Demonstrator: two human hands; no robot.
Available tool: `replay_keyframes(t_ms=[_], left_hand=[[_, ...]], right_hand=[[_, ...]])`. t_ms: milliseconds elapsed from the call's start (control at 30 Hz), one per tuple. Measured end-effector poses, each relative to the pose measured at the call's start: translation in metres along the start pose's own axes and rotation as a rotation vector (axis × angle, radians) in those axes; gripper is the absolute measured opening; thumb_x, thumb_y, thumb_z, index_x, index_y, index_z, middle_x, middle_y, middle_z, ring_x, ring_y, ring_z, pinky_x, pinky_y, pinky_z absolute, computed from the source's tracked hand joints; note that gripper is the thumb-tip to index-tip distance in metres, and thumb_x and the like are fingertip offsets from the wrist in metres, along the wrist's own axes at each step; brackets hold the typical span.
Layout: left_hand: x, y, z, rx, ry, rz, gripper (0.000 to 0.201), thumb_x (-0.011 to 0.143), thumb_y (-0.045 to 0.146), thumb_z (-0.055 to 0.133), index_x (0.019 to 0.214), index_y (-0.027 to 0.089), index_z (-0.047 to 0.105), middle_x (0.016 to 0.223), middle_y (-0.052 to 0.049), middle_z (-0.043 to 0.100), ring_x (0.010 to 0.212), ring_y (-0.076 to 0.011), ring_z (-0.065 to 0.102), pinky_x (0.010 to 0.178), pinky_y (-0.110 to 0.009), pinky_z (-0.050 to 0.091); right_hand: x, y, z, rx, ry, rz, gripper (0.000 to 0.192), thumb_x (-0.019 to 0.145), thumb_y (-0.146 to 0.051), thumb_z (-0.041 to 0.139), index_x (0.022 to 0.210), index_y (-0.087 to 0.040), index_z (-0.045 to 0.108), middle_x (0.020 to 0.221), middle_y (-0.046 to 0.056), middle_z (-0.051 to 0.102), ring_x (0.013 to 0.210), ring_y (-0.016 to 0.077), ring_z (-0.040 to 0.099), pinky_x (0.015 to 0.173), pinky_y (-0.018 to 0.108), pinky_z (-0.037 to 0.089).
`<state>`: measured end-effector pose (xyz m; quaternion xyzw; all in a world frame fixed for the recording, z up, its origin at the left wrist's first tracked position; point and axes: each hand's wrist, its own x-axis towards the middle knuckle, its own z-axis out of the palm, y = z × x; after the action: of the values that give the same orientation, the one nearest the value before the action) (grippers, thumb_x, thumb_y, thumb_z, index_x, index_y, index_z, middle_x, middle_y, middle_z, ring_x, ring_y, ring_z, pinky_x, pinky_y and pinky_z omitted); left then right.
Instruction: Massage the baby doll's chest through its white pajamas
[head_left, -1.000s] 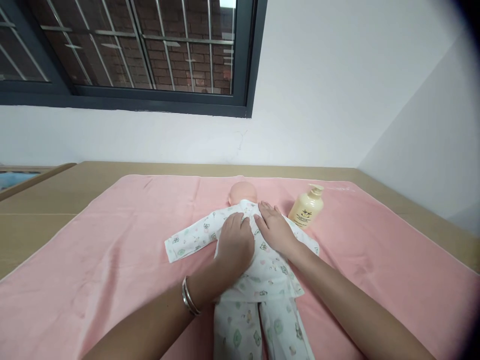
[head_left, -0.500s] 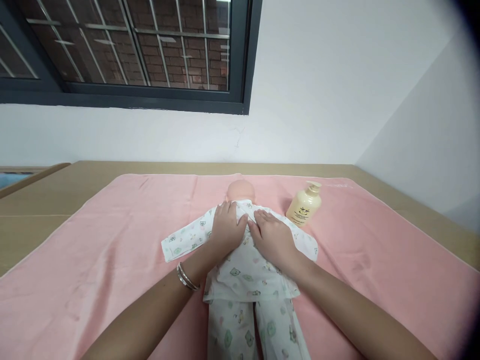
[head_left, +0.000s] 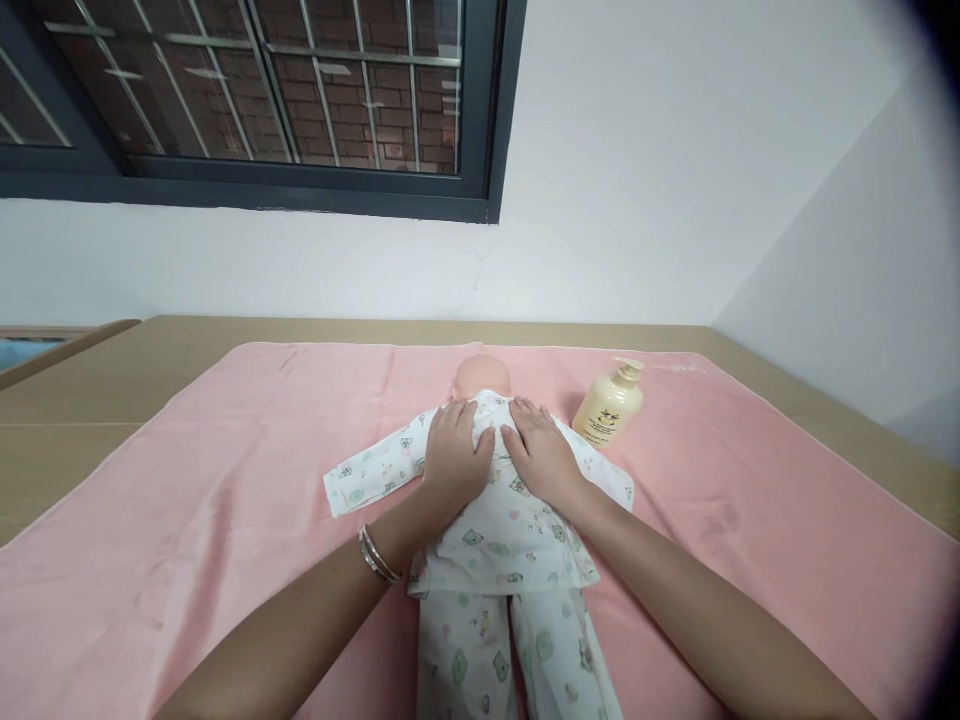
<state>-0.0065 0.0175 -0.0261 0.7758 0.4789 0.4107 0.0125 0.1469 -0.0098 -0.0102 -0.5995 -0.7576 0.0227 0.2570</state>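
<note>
The doll (head_left: 502,545) lies stretched out on the pink cloth (head_left: 262,430), its bare round head (head_left: 481,374) at the far end and its patterned trousers (head_left: 465,650) at the near end. Both hands rest on the doll's upper torso, just below its neck, flattened with their backs upward and gripping nothing. The left hand (head_left: 456,455) points its fingers toward the doll's head, its thumb angled inward; the right hand (head_left: 546,455) mirrors it, fingers slanting toward the neck. The thumb tips sit near each other over the doll's midline, slightly apart. The forearms reach in from either side of the doll's legs, bangles (head_left: 379,555) circling the left wrist. A yellow pump bottle (head_left: 609,408) is beside the doll's shoulder, on the right-hand side.
</note>
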Motion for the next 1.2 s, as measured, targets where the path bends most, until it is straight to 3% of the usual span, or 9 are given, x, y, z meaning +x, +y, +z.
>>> replay_keyframes(t_ms=[233, 367, 567, 767, 1000, 1100, 1200], left_hand=[[0.0, 0.002, -0.003, 0.011, -0.027, -0.023, 0.039, 0.088, 0.029, 0.046, 0.12, 0.01, 0.056, 0.124, -0.017, 0.059, 0.119, -0.0315, 0.052, 0.105, -0.05, 0.039], [0.001, 0.003, -0.004, 0.06, -0.049, -0.036, 0.039, 0.089, 0.027, 0.043, 0.122, 0.009, 0.055, 0.128, -0.017, 0.058, 0.124, -0.0313, 0.05, 0.107, -0.05, 0.038], [-0.012, 0.015, -0.007, 0.237, -0.068, 0.05, 0.043, 0.095, 0.023, 0.032, 0.128, 0.002, 0.049, 0.135, -0.022, 0.053, 0.13, -0.0306, 0.046, 0.109, -0.048, 0.037], [-0.028, 0.031, -0.018, 0.367, -0.072, 0.132, 0.038, 0.091, 0.018, 0.038, 0.123, 0.004, 0.053, 0.129, -0.021, 0.058, 0.127, -0.0309, 0.05, 0.105, -0.046, 0.042], [0.006, 0.009, -0.017, 0.147, -0.11, -0.019, 0.028, 0.092, 0.021, 0.036, 0.107, 0.012, 0.058, 0.106, -0.014, 0.065, 0.105, -0.0263, 0.059, 0.092, -0.044, 0.048], [0.013, -0.001, -0.009, 0.115, -0.129, -0.073, 0.031, 0.091, 0.024, 0.038, 0.113, 0.011, 0.055, 0.111, -0.015, 0.063, 0.109, -0.0276, 0.056, 0.096, -0.046, 0.044], [0.008, -0.002, -0.002, 0.099, -0.119, -0.096, 0.036, 0.092, 0.024, 0.037, 0.12, 0.009, 0.053, 0.123, -0.017, 0.059, 0.121, -0.0291, 0.05, 0.105, -0.049, 0.038]], right_hand=[[-0.004, -0.008, -0.005, -0.065, 0.052, -0.029, 0.052, 0.099, -0.033, 0.027, 0.137, -0.002, 0.046, 0.143, 0.02, 0.045, 0.139, 0.0292, 0.034, 0.116, 0.05, 0.023], [-0.012, -0.018, -0.005, 0.033, 0.05, -0.115, 0.047, 0.097, -0.027, 0.03, 0.137, -0.008, 0.049, 0.146, 0.015, 0.044, 0.14, 0.0247, 0.033, 0.116, 0.046, 0.027], [-0.005, -0.01, -0.001, 0.187, -0.026, -0.011, 0.054, 0.098, -0.035, 0.031, 0.143, -0.008, 0.04, 0.15, 0.015, 0.037, 0.141, 0.0245, 0.029, 0.116, 0.045, 0.027], [0.007, 0.001, 0.0, 0.134, -0.021, 0.034, 0.057, 0.097, -0.037, 0.03, 0.141, -0.004, 0.04, 0.148, 0.019, 0.039, 0.14, 0.0275, 0.032, 0.116, 0.046, 0.026], [-0.023, -0.031, 0.0, -0.008, -0.041, -0.015, 0.056, 0.097, -0.031, 0.027, 0.144, -0.001, 0.035, 0.151, 0.021, 0.031, 0.143, 0.0308, 0.023, 0.115, 0.051, 0.027], [-0.034, -0.044, -0.003, -0.058, -0.061, -0.089, 0.056, 0.095, -0.026, 0.031, 0.145, -0.001, 0.033, 0.152, 0.02, 0.029, 0.144, 0.0318, 0.019, 0.116, 0.052, 0.024], [-0.028, -0.039, -0.005, -0.023, -0.096, -0.113, 0.054, 0.096, -0.024, 0.028, 0.145, -0.003, 0.035, 0.153, 0.018, 0.029, 0.144, 0.0295, 0.02, 0.117, 0.05, 0.022]])
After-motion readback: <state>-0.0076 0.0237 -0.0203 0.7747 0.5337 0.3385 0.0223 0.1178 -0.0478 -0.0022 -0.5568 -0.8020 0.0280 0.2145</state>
